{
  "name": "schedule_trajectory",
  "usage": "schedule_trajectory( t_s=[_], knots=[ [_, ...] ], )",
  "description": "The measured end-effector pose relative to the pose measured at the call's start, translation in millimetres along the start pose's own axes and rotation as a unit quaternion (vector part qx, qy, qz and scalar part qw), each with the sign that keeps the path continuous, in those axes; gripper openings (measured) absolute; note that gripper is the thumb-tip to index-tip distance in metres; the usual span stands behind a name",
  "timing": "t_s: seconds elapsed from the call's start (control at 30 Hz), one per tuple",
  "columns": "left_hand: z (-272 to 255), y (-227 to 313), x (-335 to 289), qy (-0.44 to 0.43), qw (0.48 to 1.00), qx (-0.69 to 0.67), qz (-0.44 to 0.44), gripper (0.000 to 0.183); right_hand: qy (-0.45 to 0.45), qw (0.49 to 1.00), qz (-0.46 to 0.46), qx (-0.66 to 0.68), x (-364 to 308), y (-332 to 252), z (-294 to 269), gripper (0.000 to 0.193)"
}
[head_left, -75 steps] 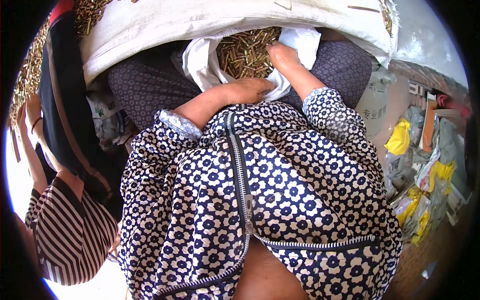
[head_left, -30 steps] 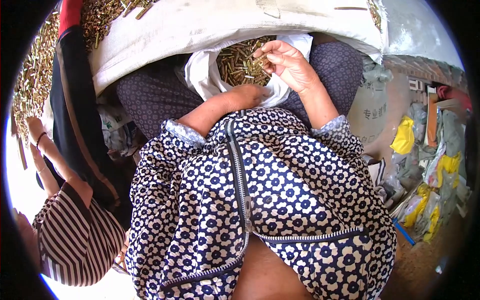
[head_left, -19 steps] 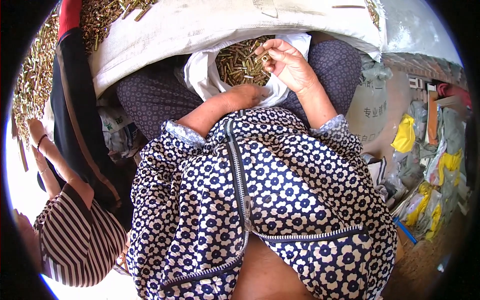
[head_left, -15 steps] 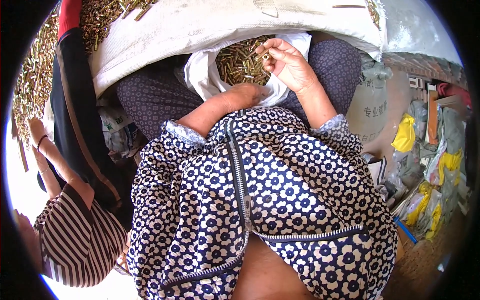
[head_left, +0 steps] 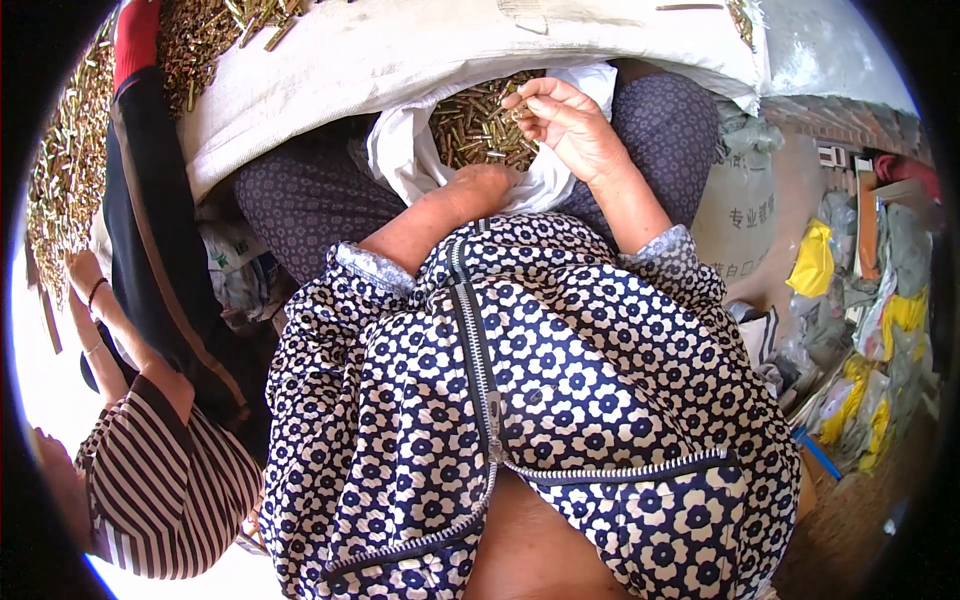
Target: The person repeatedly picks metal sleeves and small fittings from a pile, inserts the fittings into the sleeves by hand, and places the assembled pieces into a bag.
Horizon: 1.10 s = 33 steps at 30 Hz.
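A white bag (head_left: 398, 150) stands open between my knees, with many small brass-coloured metal tubes (head_left: 470, 128) inside. Over its right side my right hand (head_left: 572, 125) is raised, thumb and fingers pinched on a small brass tube (head_left: 521, 114), partly hidden and blurred. My left hand (head_left: 482, 190) lies low at the bag's near rim, back side up. Its fingertips are out of sight against the bag, so whether they grip anything does not show.
Ahead lies a white woven sheet (head_left: 350, 80), with brass pieces (head_left: 190, 50) heaped to its left. At the left another person's hand (head_left: 84, 272) touches the heap. Plastic bags and a yellow wrapper (head_left: 812, 258) lie at the right by a blue strip (head_left: 818, 455).
My right hand has shifted slightly left, and the tube's round end no longer faces up clearly. My left hand stays at the rim. The other person's hand has moved slightly right and down.
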<state>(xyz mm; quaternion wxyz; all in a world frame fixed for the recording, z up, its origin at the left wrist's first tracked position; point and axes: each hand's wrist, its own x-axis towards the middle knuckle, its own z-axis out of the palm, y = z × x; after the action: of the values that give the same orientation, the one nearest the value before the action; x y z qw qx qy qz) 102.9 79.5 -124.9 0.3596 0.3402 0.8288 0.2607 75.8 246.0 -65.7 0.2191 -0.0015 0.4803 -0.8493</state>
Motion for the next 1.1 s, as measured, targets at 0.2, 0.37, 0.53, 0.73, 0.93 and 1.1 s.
schedule_trajectory(
  t_s=[0.2, 0.37, 0.53, 0.73, 0.93, 1.1],
  knots=[
    [4, -4, 3, -0.023, 0.999, 0.031, 0.001, 0.038, 0.062, 0.992, -0.016, -0.105, -3, 1, 4, 0.016],
    [-2, 0, 1, -0.036, 0.999, 0.032, -0.007, 0.041, 0.108, 0.983, -0.007, -0.145, -4, 0, 6, 0.017],
    [6, -9, 4, -0.009, 1.000, 0.013, 0.011, 0.041, 0.111, 0.982, -0.009, -0.150, -2, 3, 4, 0.017],
    [2, -7, 3, 0.005, 1.000, 0.023, 0.020, 0.040, 0.120, 0.979, -0.018, -0.164, -2, 1, 3, 0.017],
    [14, -17, 4, 0.060, 0.994, 0.071, 0.062, 0.034, 0.102, 0.976, -0.059, -0.184, -15, -29, 49, 0.014],
    [13, -22, -6, 0.080, 0.992, 0.064, 0.071, 0.035, 0.114, 0.800, -0.496, -0.317, -18, -87, 94, 0.015]
  ],
)
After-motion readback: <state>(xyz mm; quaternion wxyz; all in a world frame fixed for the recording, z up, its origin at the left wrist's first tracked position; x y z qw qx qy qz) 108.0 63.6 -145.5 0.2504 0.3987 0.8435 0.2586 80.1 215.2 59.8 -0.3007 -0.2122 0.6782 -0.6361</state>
